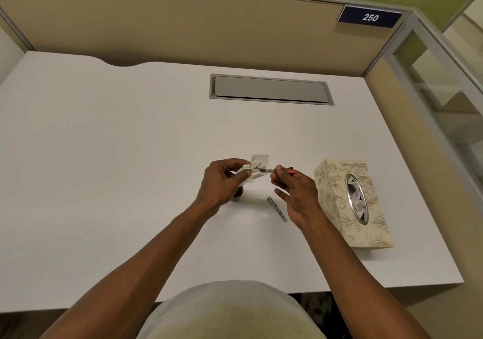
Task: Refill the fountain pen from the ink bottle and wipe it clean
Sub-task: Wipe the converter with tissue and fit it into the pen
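Your left hand (224, 179) is curled around a crumpled white tissue (251, 171), thumb and fingertips pressed together on it, and the wad wraps the left end of the fountain pen (266, 170). Your right hand (295, 189) pinches the pen's other end between thumb and forefinger, just left of the orange-red part that sticks out to the right; the remaining fingers (281, 195) are spread loosely below, touching nothing. The pen lies almost level between both hands, lifted off the white desk (104, 155). The ink bottle (238, 195) stands on the desk right under your left hand, mostly hidden by it. A patterned pen piece (277, 208), perhaps the cap or barrel, lies on the desk nearer to you, between your wrists. The floral tissue box (337, 200) sits just right of your right hand.
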Tool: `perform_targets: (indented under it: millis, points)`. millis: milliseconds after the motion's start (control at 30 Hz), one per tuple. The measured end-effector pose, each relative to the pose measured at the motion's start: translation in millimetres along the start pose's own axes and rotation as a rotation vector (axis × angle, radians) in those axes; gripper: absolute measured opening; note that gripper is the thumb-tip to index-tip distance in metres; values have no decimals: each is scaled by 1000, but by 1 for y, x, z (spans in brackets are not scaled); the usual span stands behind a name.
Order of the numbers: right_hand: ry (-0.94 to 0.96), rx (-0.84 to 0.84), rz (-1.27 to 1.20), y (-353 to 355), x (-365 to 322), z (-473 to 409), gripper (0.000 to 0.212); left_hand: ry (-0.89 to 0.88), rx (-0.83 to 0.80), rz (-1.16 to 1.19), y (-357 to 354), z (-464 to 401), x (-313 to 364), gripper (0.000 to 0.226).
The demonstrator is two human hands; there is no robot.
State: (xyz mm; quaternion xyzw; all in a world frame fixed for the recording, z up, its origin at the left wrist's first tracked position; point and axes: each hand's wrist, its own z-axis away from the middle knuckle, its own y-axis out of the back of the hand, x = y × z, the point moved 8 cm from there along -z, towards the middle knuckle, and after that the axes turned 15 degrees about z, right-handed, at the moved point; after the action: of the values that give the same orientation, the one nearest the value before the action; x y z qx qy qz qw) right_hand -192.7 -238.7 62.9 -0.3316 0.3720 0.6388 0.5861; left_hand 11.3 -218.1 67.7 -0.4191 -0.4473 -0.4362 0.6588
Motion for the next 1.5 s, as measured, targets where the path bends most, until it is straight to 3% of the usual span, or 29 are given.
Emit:
perform_targets:
  millis: [300, 533, 800, 933, 1333, 1500]
  points:
    - [21, 1, -71, 12, -10, 0, 6, 20, 90, -51, 12, 1, 2, 7]
    - [10, -19, -33, 2, -6, 4, 5, 66, 55, 34, -1, 7, 3, 9]
    - [21, 64, -33, 7, -3, 4, 2, 180, -177, 305, -16, 13, 3, 27]
    - [9, 53, -43, 9, -4, 1, 4, 154, -314, 270, -19, 14, 7, 42]
    - [74, -2, -1, 4, -14, 5, 5, 17, -98, 131, -9, 0, 21, 13]
    - [107, 10, 15, 5, -17, 6, 6, 12, -14, 119, -2, -1, 19, 28]
